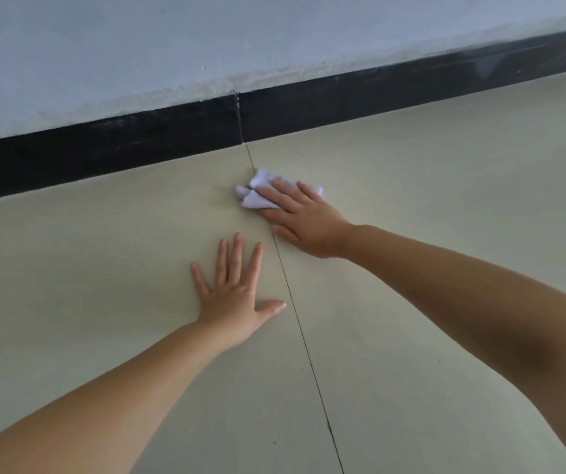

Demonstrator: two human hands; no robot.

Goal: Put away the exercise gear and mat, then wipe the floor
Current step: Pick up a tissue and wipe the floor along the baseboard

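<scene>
Cloth (pixel 257 195): white, crumpled, lying flat on floor (pixel 411 200) near the black skirting, just right of a tile joint. Floor: pale cream tiles, glossy, one thin dark joint running toward the wall.

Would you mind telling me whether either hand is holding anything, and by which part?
Nothing is gripped. The right hand presses flat on the white cloth, straight fingers covering its near side. The left hand rests bare on the floor.

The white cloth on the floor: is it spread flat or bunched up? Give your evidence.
Bunched up. The white cloth shows crumpled folds and points sticking out from under the right hand, whose straight fingers press it down.
</scene>
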